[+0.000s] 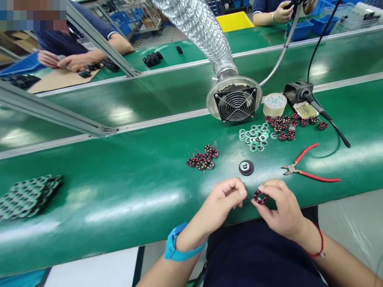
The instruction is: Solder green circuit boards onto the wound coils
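Two bare hands at the green bench (pixel 125 191), nearly meeting at its near edge. Right hand (pixel 283 211) has one red-and-black coil (pixel 256 198) pinched between thumb and fingertips. Left hand (pixel 221 205) is curled, thumb against index; can't tell from here if it's got a wire end.

Key geometry: coil sits in the narrow gap between hands, just right of the left fingertips, apart from them. It's round, so no long axis to speak of; open centre faces up toward the wearer. Black disc (pixel 251 168) with a small round part (pixel 244 166) on it lies just beyond, slightly left of the coil, left hand nearer. Cutters (pixel 293 169) beyond the right hand, jaws pointing left, handles right.
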`<state>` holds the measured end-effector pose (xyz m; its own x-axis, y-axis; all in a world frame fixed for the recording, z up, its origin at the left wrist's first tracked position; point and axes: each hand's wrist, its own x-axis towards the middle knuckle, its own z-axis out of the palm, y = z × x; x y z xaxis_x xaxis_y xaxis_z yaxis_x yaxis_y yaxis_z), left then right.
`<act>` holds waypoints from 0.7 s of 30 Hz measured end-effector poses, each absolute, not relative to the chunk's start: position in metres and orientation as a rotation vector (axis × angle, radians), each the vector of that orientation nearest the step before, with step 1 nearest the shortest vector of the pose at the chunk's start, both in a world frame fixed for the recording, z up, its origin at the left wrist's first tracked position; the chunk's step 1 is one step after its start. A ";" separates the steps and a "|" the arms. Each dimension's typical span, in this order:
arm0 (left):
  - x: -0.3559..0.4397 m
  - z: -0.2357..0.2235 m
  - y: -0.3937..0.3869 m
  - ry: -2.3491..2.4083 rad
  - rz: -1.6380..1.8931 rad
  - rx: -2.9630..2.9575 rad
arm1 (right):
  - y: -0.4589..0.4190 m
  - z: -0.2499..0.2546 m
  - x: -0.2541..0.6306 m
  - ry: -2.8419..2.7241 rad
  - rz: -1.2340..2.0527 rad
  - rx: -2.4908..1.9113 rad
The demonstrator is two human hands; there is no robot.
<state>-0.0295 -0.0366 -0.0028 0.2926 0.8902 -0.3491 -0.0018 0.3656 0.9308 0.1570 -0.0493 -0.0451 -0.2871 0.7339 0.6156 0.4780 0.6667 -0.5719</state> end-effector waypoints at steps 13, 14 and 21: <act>-0.012 0.008 -0.035 1.166 0.742 1.346 | -0.050 -0.044 0.158 -1.998 0.483 -0.870; -0.010 0.006 -0.036 1.162 0.790 1.313 | -0.051 -0.045 0.159 -1.989 0.487 -0.874; 0.003 -0.025 -0.052 1.111 1.313 0.556 | -0.047 -0.050 0.164 -1.796 0.300 -1.002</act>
<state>0.0025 -0.0516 -0.0245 -0.1178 0.9397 -0.3212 -0.4727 0.2314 0.8503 0.1642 -0.0470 -0.0495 -0.1405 0.7453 0.6517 0.4929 0.6236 -0.6068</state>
